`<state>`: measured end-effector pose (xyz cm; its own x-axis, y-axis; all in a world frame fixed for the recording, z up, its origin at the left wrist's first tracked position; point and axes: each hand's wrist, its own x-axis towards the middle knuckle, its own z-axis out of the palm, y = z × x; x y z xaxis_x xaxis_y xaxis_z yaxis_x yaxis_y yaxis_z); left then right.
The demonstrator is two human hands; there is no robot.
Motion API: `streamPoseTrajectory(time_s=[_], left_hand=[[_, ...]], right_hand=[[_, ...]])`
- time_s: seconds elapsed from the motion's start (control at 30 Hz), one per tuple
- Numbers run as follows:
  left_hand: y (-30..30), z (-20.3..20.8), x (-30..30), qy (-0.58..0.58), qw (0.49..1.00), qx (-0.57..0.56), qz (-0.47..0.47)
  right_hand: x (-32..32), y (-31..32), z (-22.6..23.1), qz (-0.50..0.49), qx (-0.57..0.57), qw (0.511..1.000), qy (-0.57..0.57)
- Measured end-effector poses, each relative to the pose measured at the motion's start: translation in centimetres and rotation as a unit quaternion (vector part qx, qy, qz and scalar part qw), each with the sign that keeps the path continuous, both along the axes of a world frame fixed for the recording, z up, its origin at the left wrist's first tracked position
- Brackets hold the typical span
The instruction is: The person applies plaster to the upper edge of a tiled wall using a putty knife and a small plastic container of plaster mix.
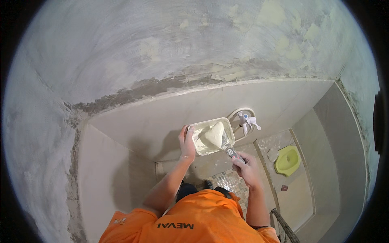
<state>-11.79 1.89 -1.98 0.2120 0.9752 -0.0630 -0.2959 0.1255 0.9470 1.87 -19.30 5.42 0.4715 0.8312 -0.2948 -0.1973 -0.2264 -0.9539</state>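
Observation:
In front of me my left hand [187, 142] grips the left side of a white rectangular tub [199, 150], tilted so that its inside shows. Pale cream plaster paste [214, 134] is heaped in it. My right hand [248, 165] is closed round the grey handle of a putty knife [231, 152]. The knife's metal blade reaches over the tub's lower right corner and lies against the paste, which covers part of it. Pale dust or paste marks the fingers of both hands.
Ahead stands a wall with smeared plaster [170, 44] above smooth tiles [170, 109]. A white tap [247, 120] with a looped hose is fixed just beyond the tub. A yellow-green squat toilet [287, 161] is set in the floor at right. A dark bar [285, 227] stands near my right elbow.

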Motion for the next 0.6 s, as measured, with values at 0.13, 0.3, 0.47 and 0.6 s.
streamPoseTrajectory(time_s=[0.13,0.3,0.47,0.6], left_hand=[[0.0,-1.0,0.4,-0.032,0.991,-0.131,0.010],[0.4,-4.3,-0.2,-0.059,0.979,-0.188,-0.049],[-1.3,-6.4,-0.3,-0.039,0.980,-0.192,-0.042],[-1.7,-8.9,-0.8,-0.059,0.969,-0.233,-0.057]], right_hand=[[0.5,-0.6,2.6,-0.028,0.046,0.970,-0.237],[0.4,-1.0,7.3,-0.052,0.083,0.948,-0.301],[1.1,-1.3,10.0,-0.068,0.110,0.925,-0.357],[1.3,-1.4,11.0,-0.081,0.140,0.907,-0.390]])
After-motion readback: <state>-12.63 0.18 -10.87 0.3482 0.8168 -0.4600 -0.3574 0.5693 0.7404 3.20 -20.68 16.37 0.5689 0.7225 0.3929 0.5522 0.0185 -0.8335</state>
